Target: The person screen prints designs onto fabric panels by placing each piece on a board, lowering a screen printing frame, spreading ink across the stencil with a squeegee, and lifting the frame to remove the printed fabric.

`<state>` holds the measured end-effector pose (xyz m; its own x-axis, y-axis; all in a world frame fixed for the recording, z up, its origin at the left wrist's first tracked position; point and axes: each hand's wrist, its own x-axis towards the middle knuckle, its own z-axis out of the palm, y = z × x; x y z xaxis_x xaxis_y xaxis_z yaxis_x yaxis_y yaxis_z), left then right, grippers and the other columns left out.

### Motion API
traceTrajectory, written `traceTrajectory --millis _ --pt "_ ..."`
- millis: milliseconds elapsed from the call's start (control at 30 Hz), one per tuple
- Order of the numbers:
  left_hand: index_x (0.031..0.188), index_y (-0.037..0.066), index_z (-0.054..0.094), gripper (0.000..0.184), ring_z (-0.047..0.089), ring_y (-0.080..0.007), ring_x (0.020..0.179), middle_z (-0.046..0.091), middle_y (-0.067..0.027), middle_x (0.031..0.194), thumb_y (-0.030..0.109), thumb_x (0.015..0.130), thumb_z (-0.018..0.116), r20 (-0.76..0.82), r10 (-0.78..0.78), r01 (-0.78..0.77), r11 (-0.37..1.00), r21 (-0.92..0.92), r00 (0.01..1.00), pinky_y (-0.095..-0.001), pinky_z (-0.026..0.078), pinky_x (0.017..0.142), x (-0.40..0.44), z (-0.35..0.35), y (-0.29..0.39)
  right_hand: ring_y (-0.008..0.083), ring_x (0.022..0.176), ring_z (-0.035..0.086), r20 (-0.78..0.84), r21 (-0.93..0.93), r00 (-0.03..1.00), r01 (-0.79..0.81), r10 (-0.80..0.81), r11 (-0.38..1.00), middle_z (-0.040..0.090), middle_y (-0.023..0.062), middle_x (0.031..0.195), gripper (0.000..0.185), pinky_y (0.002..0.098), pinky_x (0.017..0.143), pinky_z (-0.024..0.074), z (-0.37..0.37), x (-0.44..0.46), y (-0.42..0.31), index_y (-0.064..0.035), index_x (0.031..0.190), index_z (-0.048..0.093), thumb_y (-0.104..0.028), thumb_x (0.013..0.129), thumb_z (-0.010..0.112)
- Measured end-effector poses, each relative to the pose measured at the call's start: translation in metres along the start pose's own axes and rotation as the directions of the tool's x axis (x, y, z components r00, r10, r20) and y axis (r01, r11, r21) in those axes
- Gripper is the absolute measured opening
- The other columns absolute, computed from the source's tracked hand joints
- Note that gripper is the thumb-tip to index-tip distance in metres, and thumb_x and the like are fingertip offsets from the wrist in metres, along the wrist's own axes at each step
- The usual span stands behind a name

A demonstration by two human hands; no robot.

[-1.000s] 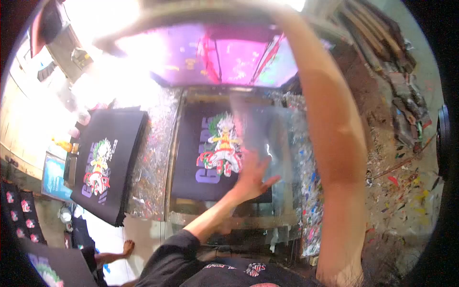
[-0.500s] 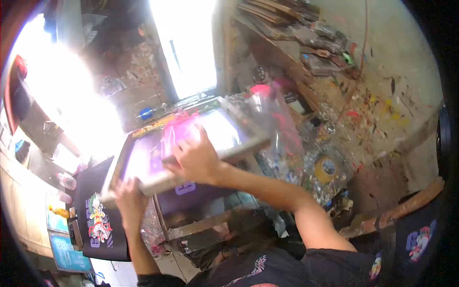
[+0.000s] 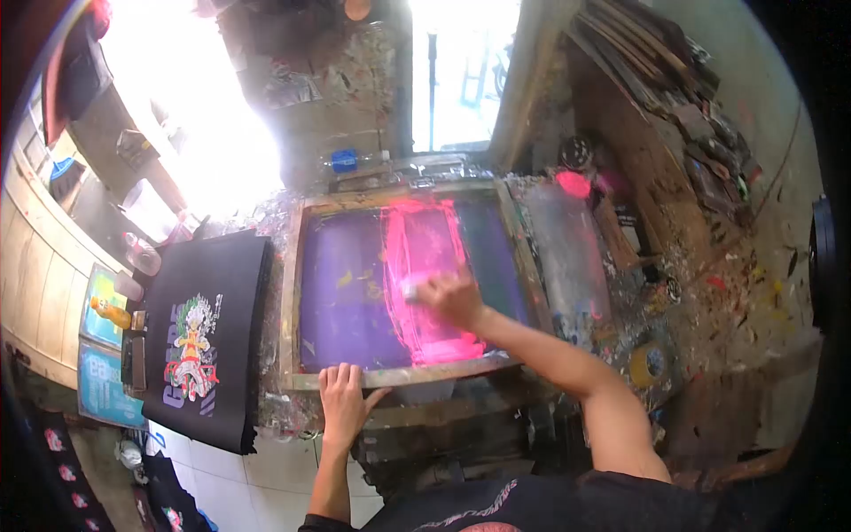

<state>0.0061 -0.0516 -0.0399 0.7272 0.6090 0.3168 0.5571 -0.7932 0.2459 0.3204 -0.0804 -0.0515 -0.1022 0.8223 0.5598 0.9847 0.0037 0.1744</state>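
While your left hand [image 3: 344, 399] sits on the near edge of the screen frame [image 3: 288, 306], its four fingers lie side by side over the wood and the thumb sticks out to the right; I honestly can't tell if you're gripping it or just pressing down. That frame is lying smack in the middle of the shot, on the counter [image 3: 280, 213]. Your right hand [image 3: 452, 299] is out over the mesh [image 3: 341, 288], fingers looking curled around a small pale tool [image 3: 410, 291], but it's blurry enough that I can't make out its shape. Bright pink ink [image 3: 448, 348] runs in a band down the mesh right around that hand, thickest at the lower end, and the mesh to its left looks purple. Just left of the frame you've got a stack of black fabric [image 3: 235, 301] with a colorful cartoon print [image 3: 193, 346] on top. There's also a yellow bottle [image 3: 111, 312] left of the stack, a roll of tape [image 3: 648, 363] at the lower right, and a bottle with a blue label [image 3: 344, 160] just past the far edge of the frame, top center.
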Motion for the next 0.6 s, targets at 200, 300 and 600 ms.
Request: traceTrajectory --millis 200,300,600 --pt "0.100 0.005 0.062 0.057 0.055 -0.0304 0.100 0.059 -0.0098 0.097 0.048 0.071 0.086 -0.012 -0.009 0.008 1.000 -0.024 1.000 -0.0453 0.039 0.099 0.001 0.005 -0.007 0.0307 0.086 0.071 -0.055 -0.020 0.986 -0.157 0.155 0.987 0.071 0.0104 0.090 0.029 0.0533 0.090 0.0510 0.080 0.087 0.099 -0.0123 0.098 0.066 -0.041 0.091 0.069" --pt "0.099 0.006 0.062 0.057 0.055 -0.0299 0.100 0.058 -0.0092 0.096 0.049 0.070 0.086 -0.001 -0.046 0.046 0.999 -0.026 0.999 -0.0457 0.039 0.099 0.000 0.007 -0.009 0.0363 0.090 0.071 0.307 0.133 0.940 -0.201 0.152 0.971 0.072 0.0135 0.095 0.034 0.0512 0.082 0.0542 0.029 0.106 0.102 -0.0101 0.102 0.067 -0.040 0.088 0.072" --pt "0.098 0.007 0.061 0.058 0.055 -0.0303 0.101 0.056 -0.0093 0.096 0.048 0.067 0.086 0.070 -0.042 0.042 0.999 -0.005 0.997 -0.0467 0.039 0.100 0.002 0.006 -0.008 0.0393 0.097 0.072 0.437 0.122 0.876 -0.283 0.205 0.951 0.074 0.0212 0.101 0.059 0.0532 0.080 0.0559 0.059 0.165 0.151 -0.0078 0.126 0.059 -0.049 0.086 0.074"
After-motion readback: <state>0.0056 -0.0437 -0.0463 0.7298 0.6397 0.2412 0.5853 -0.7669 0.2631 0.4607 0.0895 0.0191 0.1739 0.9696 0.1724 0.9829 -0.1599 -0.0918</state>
